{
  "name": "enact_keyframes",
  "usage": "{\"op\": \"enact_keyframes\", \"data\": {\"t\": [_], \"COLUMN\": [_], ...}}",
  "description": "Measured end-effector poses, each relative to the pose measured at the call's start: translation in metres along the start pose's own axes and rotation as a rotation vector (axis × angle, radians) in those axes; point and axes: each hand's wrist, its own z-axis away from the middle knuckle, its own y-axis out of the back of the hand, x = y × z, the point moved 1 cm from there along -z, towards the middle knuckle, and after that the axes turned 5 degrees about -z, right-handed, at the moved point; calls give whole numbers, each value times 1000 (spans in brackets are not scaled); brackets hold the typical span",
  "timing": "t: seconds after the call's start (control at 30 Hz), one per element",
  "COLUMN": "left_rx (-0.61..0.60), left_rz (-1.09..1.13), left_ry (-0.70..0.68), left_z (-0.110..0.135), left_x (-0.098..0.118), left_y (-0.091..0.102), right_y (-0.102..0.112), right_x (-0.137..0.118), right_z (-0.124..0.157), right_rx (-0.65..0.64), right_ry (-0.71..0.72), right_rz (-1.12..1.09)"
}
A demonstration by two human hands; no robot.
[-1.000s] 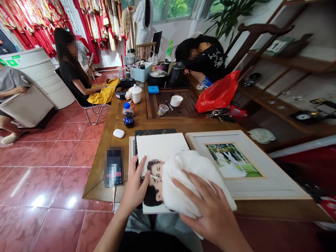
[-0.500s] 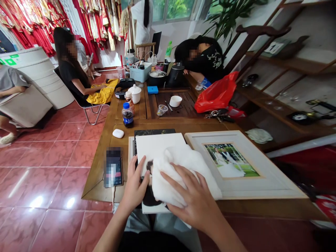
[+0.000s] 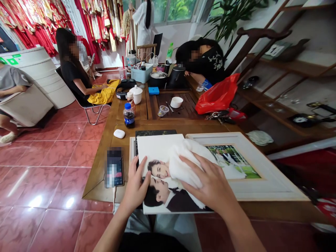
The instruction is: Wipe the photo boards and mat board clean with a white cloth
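Observation:
A white photo panel (image 3: pixel 157 148) with a printed couple lies at the table's front edge, over a dark board (image 3: pixel 168 132) and another frame. At its left edge, my left hand (image 3: pixel 135 185) grips the panel, thumb on the face and fingers apart. My right hand (image 3: pixel 210 178) presses a fluffy white cloth (image 3: pixel 181 164) onto the panel's right part. The cloth hides some of the print and overlaps a framed wedding photo (image 3: pixel 233 162) to the right.
A phone (image 3: pixel 115 171) with a cable and a white earbud case (image 3: pixel 119 133) lie to the left. Farther back stand a dark drink bottle (image 3: pixel 129 115), a lidded white cup (image 3: pixel 136 94), a white bowl (image 3: pixel 176 102) and a red plastic bag (image 3: pixel 217 98). Other people sit around.
My right hand has slid the white cloth to the right and slightly up, uncovering the printed faces. My left hand keeps its place at the panel's left edge.

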Motion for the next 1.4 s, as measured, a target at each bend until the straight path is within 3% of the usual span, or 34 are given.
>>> {"op": "enact_keyframes", "data": {"t": [0.5, 0.6, 0.83, 0.93, 1.13, 1.4], "left_rx": [12, 18, 3, 4, -2, 7], "left_rz": [-23, -25, 8, 15, 15, 7], "left_ry": [-12, -16, 2, -2, 10, -12], "left_z": [0, 0, -1, -1, 0, -1], "left_x": [-2, -1, -2, -1, 1, 0], "left_y": [0, 0, 0, 0, 0, 0], "right_y": [-18, -19, -21, -24, -29, -44], "right_x": [-40, -32, 17, 23, 3, -37], "right_z": [-48, -51, -59, -61, -73, -112], "right_rx": [-132, -151, -127, -97, -105, -218], "right_ry": [95, 70, -111, -124, -67, 36], "right_rz": [37, 3, 1, 18, 37, 19]}}
